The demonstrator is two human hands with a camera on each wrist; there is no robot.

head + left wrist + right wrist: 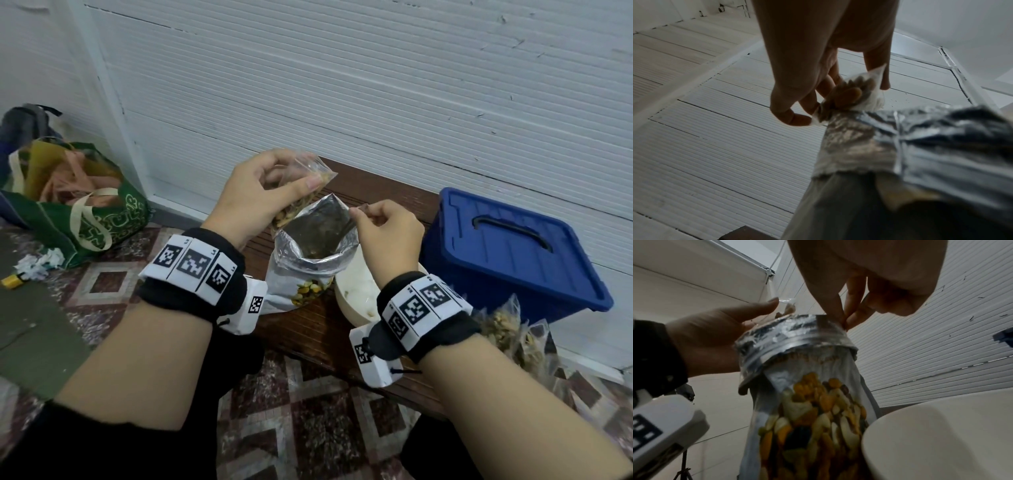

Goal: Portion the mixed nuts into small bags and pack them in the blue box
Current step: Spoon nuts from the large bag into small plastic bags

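A large foil nut pouch [308,260] stands open on the dark wooden bench [318,329], its printed front showing in the right wrist view [813,410]. My left hand [260,195] grips a small clear bag [308,181] partly filled with nuts, held just above the pouch mouth; the left wrist view shows the small bag [859,91] between the thumb and fingers. My right hand [383,222] pinches the far right rim of the pouch [840,322], pulling it open. The blue box [513,253] sits at the right with its lid on.
A cream bowl [356,298] stands right of the pouch, under my right wrist. Several filled small bags [513,332] lie in front of the blue box. A green tote bag [78,202] and crumpled paper [37,263] lie on the tiled floor at left. A white ribbed wall runs behind.
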